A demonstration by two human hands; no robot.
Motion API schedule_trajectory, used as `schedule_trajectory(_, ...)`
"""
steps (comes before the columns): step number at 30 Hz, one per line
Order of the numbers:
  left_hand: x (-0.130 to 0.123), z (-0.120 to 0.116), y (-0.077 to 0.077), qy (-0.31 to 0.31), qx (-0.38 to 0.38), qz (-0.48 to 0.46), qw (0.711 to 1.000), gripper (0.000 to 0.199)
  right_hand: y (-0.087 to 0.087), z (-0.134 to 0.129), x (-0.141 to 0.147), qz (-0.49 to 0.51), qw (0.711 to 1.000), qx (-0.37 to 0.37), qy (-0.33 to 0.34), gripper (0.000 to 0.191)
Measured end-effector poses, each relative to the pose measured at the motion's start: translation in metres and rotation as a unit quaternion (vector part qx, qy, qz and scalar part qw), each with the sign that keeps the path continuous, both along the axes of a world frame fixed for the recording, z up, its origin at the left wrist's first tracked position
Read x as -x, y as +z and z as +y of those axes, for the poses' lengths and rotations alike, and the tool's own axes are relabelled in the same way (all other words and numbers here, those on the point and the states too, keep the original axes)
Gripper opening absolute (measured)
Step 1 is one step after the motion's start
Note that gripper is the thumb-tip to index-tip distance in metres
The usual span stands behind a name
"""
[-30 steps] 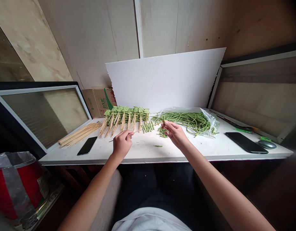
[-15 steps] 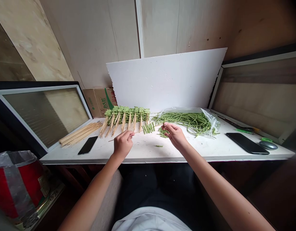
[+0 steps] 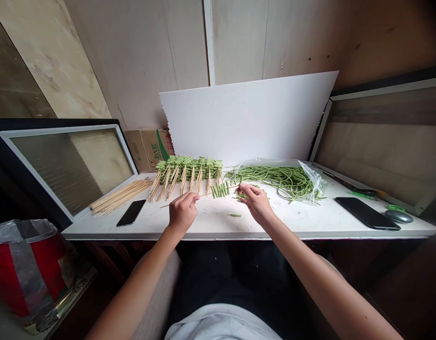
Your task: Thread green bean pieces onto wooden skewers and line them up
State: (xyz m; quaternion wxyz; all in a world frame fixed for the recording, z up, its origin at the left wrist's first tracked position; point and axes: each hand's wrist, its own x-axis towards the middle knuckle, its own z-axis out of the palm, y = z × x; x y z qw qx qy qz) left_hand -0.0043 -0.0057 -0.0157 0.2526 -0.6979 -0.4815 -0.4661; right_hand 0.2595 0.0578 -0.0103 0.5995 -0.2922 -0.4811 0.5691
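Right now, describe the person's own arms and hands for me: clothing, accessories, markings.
The left arm and right arm show no sleeves, watch or bracelet. The left hand and right hand are gloveless; no ring can be made out on the fingers. A small dark spot marks the right forearm. A pale top shows below.

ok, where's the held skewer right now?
Head view, over the table's middle: the skewer runs from the left hand to the right hand's fingertips, just in front of the stacked skewers' right end.
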Motion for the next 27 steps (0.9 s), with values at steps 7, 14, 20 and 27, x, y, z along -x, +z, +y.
schedule_trajectory(7, -0.009, -0.003, 0.002, -0.018, -0.002, 0.021, 1.0, 0.035, -0.006, -0.007, 0.016, -0.023, 1.0, -0.019, 0.005, 0.032)
schedule_trajectory(14, -0.003, -0.002, 0.004, -0.027, 0.001, -0.009, 1.0, 0.037, 0.001, -0.009, 0.012, -0.065, 0.996, -0.048, 0.026, 0.034)
schedule_trajectory(20, 0.001, 0.003, -0.001, -0.009, 0.03, -0.029, 0.999, 0.039, 0.003, 0.008, -0.015, -0.275, 0.95, -0.139, 0.048, 0.032)
schedule_trajectory(27, -0.001, 0.004, -0.005, -0.014, 0.041, -0.022, 0.999, 0.034, -0.019, 0.025, -0.028, -0.499, 0.845, -0.188, 0.032, 0.015)
